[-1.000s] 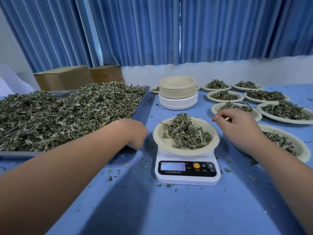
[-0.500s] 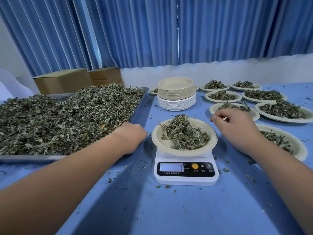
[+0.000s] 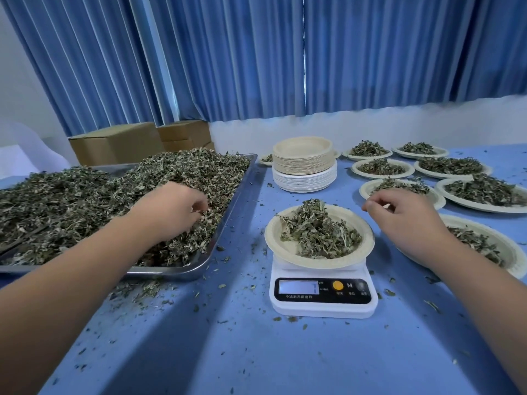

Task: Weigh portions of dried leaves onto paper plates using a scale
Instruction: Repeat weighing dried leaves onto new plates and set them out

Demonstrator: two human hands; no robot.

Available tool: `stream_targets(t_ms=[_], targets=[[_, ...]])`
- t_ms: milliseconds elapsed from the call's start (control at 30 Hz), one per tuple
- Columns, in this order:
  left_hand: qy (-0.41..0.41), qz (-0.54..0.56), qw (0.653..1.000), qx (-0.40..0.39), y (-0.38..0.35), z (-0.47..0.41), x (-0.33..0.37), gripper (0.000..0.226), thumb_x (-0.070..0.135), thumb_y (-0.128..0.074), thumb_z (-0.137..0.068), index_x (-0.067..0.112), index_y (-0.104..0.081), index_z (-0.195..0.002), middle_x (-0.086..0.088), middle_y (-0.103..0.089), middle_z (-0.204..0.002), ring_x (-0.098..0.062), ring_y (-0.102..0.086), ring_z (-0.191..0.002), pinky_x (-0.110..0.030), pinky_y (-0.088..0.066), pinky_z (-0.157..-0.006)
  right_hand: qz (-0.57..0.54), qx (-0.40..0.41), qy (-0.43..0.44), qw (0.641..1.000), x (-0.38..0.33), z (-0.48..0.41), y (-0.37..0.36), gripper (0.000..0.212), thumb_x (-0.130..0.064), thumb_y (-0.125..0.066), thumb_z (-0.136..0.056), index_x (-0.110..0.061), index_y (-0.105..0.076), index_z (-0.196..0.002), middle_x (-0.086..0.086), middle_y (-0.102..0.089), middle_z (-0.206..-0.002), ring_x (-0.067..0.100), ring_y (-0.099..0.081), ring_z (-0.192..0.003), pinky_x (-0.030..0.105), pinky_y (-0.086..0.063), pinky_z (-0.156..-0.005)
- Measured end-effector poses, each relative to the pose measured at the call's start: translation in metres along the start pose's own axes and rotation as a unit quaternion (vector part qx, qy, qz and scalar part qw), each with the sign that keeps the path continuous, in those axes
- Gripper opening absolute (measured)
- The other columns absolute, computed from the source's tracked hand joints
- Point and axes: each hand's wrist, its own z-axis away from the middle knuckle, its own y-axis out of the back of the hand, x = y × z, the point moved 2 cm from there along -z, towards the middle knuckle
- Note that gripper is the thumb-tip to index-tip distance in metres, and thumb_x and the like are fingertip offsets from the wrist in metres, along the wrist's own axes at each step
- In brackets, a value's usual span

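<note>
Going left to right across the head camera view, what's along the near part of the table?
Metal tray heaped with dried leaves → scale bearing a paper plate → right hand.

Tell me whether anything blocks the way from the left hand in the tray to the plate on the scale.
Nothing visible does. The left hand digs into the dried leaves on the tray; between it and the plate on the scale lie only the tray's low rim and crumb-strewn table.
</note>
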Motion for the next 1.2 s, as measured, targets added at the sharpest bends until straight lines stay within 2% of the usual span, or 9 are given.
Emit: stream_targets(t_ms=[167,367,500,600,667,800,967,1067,1200], targets=[[-0.008,0.086,0.991,0.105,-0.006,0.009,0.019,0.016,0.029,-0.056,-0.096,0.028,-0.071,-0.102,0.009,-0.070,-0.090,-0.009,-0.062,-0.076,-0.034,-0.058,-0.073,0.003,0.003,0.009,1.000,-0.002,0.001,-0.001,0.017,-0.019,-0.057,-0.094,-0.015,-0.071,-0.085,0.001,-0.063,-0.085,0.005,-0.048,-0.064,0.013,-0.030,-0.057],[0.025,0.334,0.926,0.177,-0.019,0.005,0.080,0.018,0.011,-0.060,-0.087,0.025,-0.071,-0.092,0.021,-0.059,-0.077,0.007,-0.053,-0.071,0.003,-0.034,-0.063,0.010,0.013,0.013,1.000,-0.005,0.003,0.000,0.018,-0.021,-0.055,-0.096,-0.019,-0.066,-0.081,-0.001,-0.063,-0.078,0.005,-0.049,-0.062,0.011,-0.034,-0.055],[0.078,0.362,0.913,0.171,-0.031,0.001,0.103,0.016,0.018,-0.055,-0.090,0.020,-0.069,-0.098,0.006,-0.063,-0.095,-0.008,-0.053,-0.079,-0.014,-0.032,-0.063,0.010,-0.004,-0.022,1.000,-0.002,0.001,-0.002,0.034,-0.026,-0.051,-0.097,0.000,-0.063,-0.079,0.017,-0.066,-0.077,0.029,-0.054,-0.064,0.035,-0.045,-0.063],[0.120,0.393,0.906,0.105,-0.042,0.001,0.106,0.019,0.024,-0.056,-0.091,0.018,-0.068,-0.104,-0.001,-0.066,-0.102,-0.015,-0.057,-0.086,-0.024,-0.038,-0.076,0.016,-0.016,-0.023,0.999,-0.004,0.000,-0.003,0.046,-0.030,-0.049,-0.098,0.007,-0.055,-0.070,0.024,-0.064,-0.073,0.028,-0.048,-0.056,0.036,-0.044,-0.059],[0.147,0.467,0.871,0.027,-0.048,0.004,0.106,0.018,0.025,-0.057,-0.090,0.019,-0.070,-0.100,-0.006,-0.070,-0.093,-0.019,-0.062,-0.072,-0.033,-0.053,-0.076,0.013,-0.031,-0.045,0.998,-0.003,0.000,-0.004,0.051,-0.032,-0.048,-0.099,0.007,-0.058,-0.068,0.021,-0.064,-0.064,0.028,-0.054,-0.052,0.032,-0.045,-0.054],[0.161,0.544,0.823,-0.032,-0.050,0.010,0.113,0.018,0.012,-0.058,-0.090,0.018,-0.071,-0.100,-0.003,-0.065,-0.061,-0.017,-0.049,-0.042,-0.029,-0.048,-0.054,-0.024,-0.096,-0.121,0.988,0.000,0.002,-0.008,0.053,-0.035,-0.049,-0.098,0.009,-0.059,-0.071,0.009,-0.053,-0.045,0.015,-0.047,-0.031,0.020,-0.037,-0.039],[0.142,0.686,0.713,-0.017,-0.030,0.019,0.132,0.017,0.005,-0.059,-0.091,0.011,-0.075,-0.089,-0.011,-0.072,-0.081,-0.021,-0.055,-0.058,-0.032,-0.047,-0.055,-0.224,-0.036,-0.209,0.951,0.001,-0.001,0.007,0.037,-0.022,-0.055,-0.095,0.014,-0.060,-0.100,0.007,-0.045,-0.046,0.016,-0.040,-0.031,0.017,-0.029,-0.035],[0.097,0.756,0.647,-0.033,-0.018,0.024,0.161,0.030,0.004,-0.056,-0.093,0.015,-0.078,-0.075,-0.011,-0.075,-0.091,-0.026,-0.066,-0.078,-0.039,-0.055,-0.069,-0.297,-0.015,-0.240,0.924,0.010,0.007,0.029,0.025,-0.026,-0.057,-0.094,-0.005,-0.068,-0.099,0.014,-0.055,-0.067,0.023,-0.049,-0.049,0.025,-0.035,-0.042],[0.060,0.797,0.597,-0.073,-0.011,0.022,0.214,0.021,0.007,-0.055,-0.095,0.010,-0.075,-0.092,-0.010,-0.072,-0.082,-0.018,-0.063,-0.066,-0.029,-0.055,-0.057,-0.286,0.037,-0.276,0.917,0.042,0.031,0.072,0.018,-0.020,-0.058,-0.093,-0.006,-0.069,-0.091,0.005,-0.051,-0.050,0.019,-0.047,-0.040,0.023,-0.037,-0.038]])
